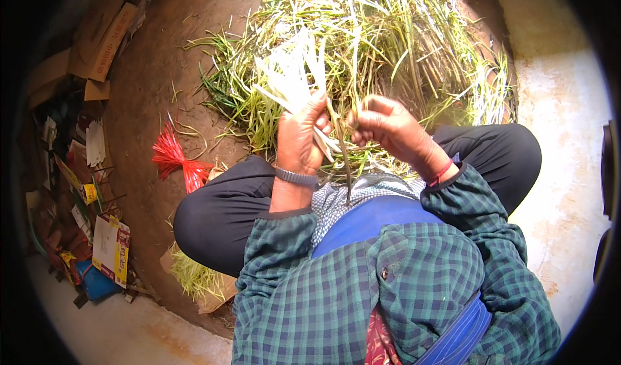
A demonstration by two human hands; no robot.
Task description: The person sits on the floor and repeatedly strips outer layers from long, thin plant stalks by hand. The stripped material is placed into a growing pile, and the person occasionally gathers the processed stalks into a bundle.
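Note:
A fanned bundle of pale leafy stalks (286, 76) rises from my left hand (303, 134), whose fingers are closed around it; its pale ends stick out below the grip. Between the two hands a thin brownish stalk (345, 163) hangs down toward my lap. My right hand (388, 125), just across from the left, pinches a slender yellowish strand (356, 86) between thumb and fingers. Beyond both hands spreads a large heap of long green and yellow leaves (388, 40), overexposed in places.
Red plastic strips (177, 159) tied in a bunch lie on the brown floor (140, 122) beside my left knee. Fine pale-green trimmings (194, 273) rest on cardboard behind that knee. Cardboard boxes (104, 40) and mixed packaging (111, 248) line the left side. A pale sunlit surface (553, 171) borders the right.

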